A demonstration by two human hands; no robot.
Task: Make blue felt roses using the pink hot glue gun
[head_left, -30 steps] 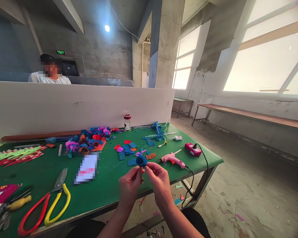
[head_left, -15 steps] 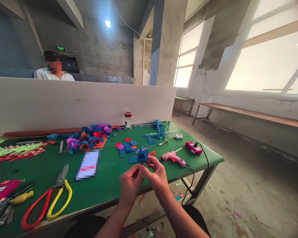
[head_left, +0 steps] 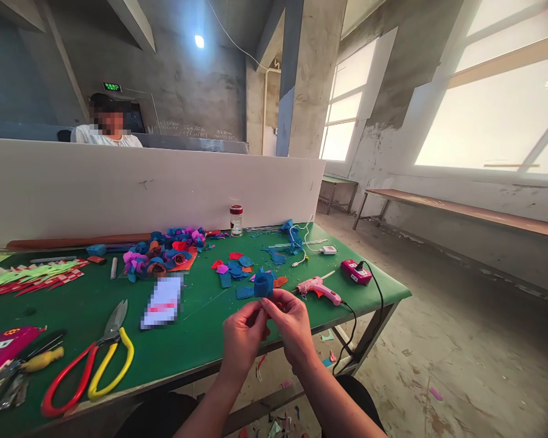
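A blue crepe-paper flower (head_left: 263,284) with a rounded cup shape is held up just beyond the table's front edge side. Both hands pinch it from below: my left hand (head_left: 244,336) is closed at its base, and the fingertips of my right hand (head_left: 290,322) meet there too. Whatever stem lies between the fingers is hidden. Behind the flower, loose blue, red, pink and orange paper petals (head_left: 240,266) lie scattered on the green table (head_left: 196,340). To the right of my right hand rests a pink glue gun (head_left: 318,289) with its cord trailing off the table.
Finished paper flowers (head_left: 162,252) are heaped at the back left. Red-and-yellow-handled shears (head_left: 112,340), a white card (head_left: 162,302) and a yellow-handled tool (head_left: 43,360) lie leftward. A jar (head_left: 236,221), a magenta power box (head_left: 356,272) and a white partition (head_left: 119,188) stand farther off. A person (head_left: 107,131) sits behind it.
The flower has tipped, so its side faces me instead of its open cup. Both hands have shifted slightly but keep their pinch. The person behind the partition has moved a little rightward.
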